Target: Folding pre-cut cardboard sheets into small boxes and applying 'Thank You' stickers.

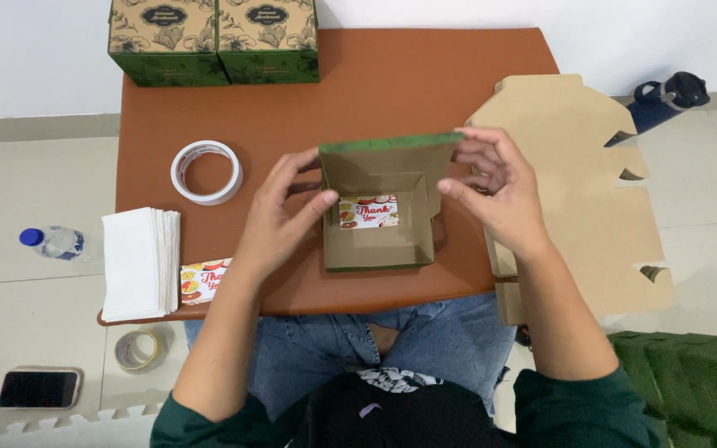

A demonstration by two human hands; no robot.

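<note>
Your left hand (285,209) and your right hand (491,189) hold a small cardboard box (378,217) between them at the middle of the brown table (392,83). The left hand's fingers are closed on the box's left wall, thumb on the front; the right hand's fingers pinch the right end of the raised lid, whose green edge runs along the top. Inside the box, flat on its floor, lies a small printed card (368,211).

Left of the left hand sits a roll of white tape (207,172), and nearer you a stack of white paper (139,263) with a second printed card (203,282) just beside it. Two closed green-and-tan boxes (213,40) stand at the far edge. Flat unfolded cardboard blanks (582,191) lie to the right, overhanging the table.
</note>
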